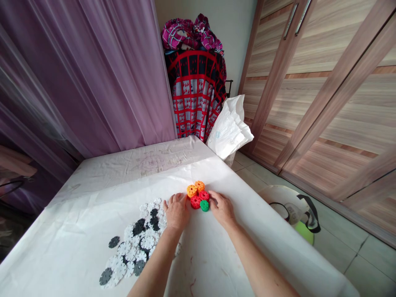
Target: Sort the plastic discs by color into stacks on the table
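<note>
The left hand [176, 212] lies palm down on the sheeted table, its fingers [170, 199] loosely spread and pinching nothing, with the thumb side just beside a small heap of coloured plastic snowflake discs [198, 196]. The right hand [222, 209] lies palm down on the other side of that heap, its fingers [214, 195] held close together and reaching to the red disc [204, 195], apparently touching its edge, though no grip shows. So the heap sits between the two hands: two orange discs [192, 190] toward the far side, two red ones, and a green disc [204, 205] nearest the right hand, stacked or overlapping in a tight bunch. Just left of the left hand spreads a loose drift of white and dark grey snowflake discs [136, 243], lying flat and overlapping on the white sheet [62, 251] that covers the table. Past the table hang a purple curtain [93, 74] and a red and black patterned cloth [194, 95] topped by a magenta bundle [190, 33], with a white plastic bag [229, 130] beside them, wood-look wardrobe doors [324, 62] at right, and a white and green appliance with a black handle [292, 208] on the tiled floor [349, 247]
</note>
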`<state>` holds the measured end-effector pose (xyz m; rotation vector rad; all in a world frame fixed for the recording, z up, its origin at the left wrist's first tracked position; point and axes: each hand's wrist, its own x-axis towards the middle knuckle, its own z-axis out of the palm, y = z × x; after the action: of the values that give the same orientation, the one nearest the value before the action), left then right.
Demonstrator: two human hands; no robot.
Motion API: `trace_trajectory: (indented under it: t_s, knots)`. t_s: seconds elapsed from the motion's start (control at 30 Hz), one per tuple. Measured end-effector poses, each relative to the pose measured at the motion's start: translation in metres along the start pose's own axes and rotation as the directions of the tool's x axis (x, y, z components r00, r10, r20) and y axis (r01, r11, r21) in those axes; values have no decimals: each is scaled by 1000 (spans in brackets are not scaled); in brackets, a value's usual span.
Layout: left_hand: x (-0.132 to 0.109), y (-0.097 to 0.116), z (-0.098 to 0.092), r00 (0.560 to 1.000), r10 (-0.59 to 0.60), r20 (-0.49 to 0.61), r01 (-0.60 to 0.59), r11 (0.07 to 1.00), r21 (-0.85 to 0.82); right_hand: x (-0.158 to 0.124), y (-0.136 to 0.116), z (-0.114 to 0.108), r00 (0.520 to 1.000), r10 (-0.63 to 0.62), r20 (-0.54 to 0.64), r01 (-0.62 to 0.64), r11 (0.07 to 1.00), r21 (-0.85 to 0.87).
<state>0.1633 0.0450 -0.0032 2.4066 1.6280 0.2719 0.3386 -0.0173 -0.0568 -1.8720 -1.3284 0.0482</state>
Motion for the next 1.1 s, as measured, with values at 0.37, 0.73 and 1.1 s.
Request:
trace_trajectory:
  t_s: [0.37,0.73,1.1]
  knots:
    - [5,6,-6,999,-8,41,9,999,-32,-1,-4,-4,999,37,35,-38,999,29]
    - [-11,1,-14,993,-64,100,77,989,-126,45,-8,-11,940,234,248,-246,969,19]
    - [2,3,3,994,-52,100,75,968,-239,40,-4,3,964,176,201,-192,980,59]
